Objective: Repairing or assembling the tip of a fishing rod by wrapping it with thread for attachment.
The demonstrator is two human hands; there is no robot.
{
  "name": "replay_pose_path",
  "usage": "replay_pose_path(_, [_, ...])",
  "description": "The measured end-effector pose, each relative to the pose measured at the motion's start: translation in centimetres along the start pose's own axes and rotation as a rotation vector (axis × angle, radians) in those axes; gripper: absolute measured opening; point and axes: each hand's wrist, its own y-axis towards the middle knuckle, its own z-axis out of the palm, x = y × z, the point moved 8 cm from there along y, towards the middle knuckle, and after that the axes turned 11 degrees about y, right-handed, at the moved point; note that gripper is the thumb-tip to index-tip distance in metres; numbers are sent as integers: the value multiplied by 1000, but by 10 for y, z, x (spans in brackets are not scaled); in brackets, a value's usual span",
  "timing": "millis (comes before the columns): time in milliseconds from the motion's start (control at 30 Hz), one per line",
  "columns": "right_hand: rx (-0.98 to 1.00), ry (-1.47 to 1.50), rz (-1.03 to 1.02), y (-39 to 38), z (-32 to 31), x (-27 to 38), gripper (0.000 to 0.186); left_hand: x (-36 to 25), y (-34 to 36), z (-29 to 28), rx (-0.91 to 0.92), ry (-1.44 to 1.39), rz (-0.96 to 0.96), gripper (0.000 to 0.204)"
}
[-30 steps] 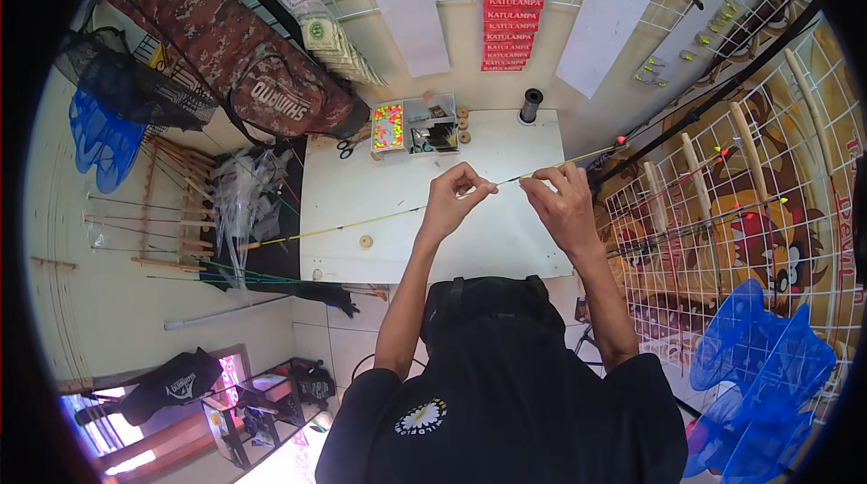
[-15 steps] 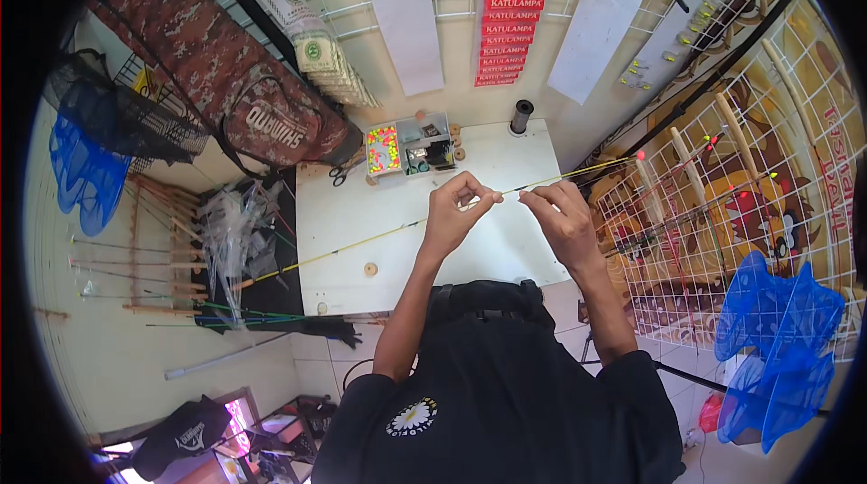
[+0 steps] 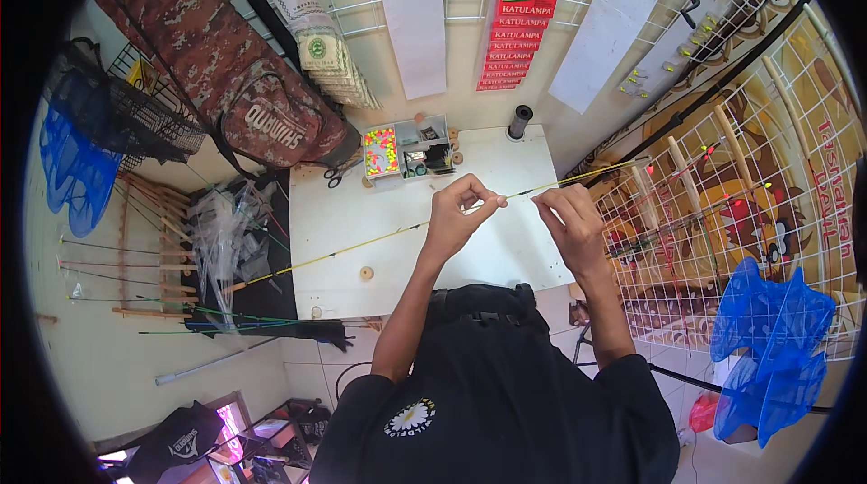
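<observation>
A thin yellow fishing rod (image 3: 361, 242) slants over the white table, from its wooden handle at the left up to the wire grid at the right. My left hand (image 3: 458, 220) is closed on the rod, thumb and index fingertip pinched together and a gap showing inside the curl. Just right of it, my right hand (image 3: 575, 224) also pinches thumb and finger together, slightly below the rod. Whatever lies in that pinch is too fine to make out. A small dark mark shows on the rod between the two hands.
On the white table (image 3: 348, 281) stand a compartment box (image 3: 426, 134) with bright beads, scissors (image 3: 333, 178), a wooden ring (image 3: 367, 274) and a dark cylinder (image 3: 519, 121). A camouflage rod bag (image 3: 271, 118) leans at left. Blue nets (image 3: 759, 321) hang at right.
My right hand has drawn a little to the right, widening the gap between the two pinches. The left hand keeps its hold, and the whole view has shifted slightly.
</observation>
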Motion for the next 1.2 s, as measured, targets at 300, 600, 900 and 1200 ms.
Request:
replay_pose_path(300, [-4, 27, 12, 1, 3, -3, 18, 2, 6, -3, -5, 23, 9, 15])
replay_pose_path(600, [7, 49, -7, 6, 5, -5, 17, 3, 8, -3, -1, 27, -13, 17])
replay_pose_path(900, [-11, 38, -68, 8, 8, -2, 18, 2, 8, -2, -8, -15, 7, 16])
replay_pose_path(1200, [1, -14, -108, 5, 13, -7, 22, 3, 8, -3, -3, 23, -14, 16])
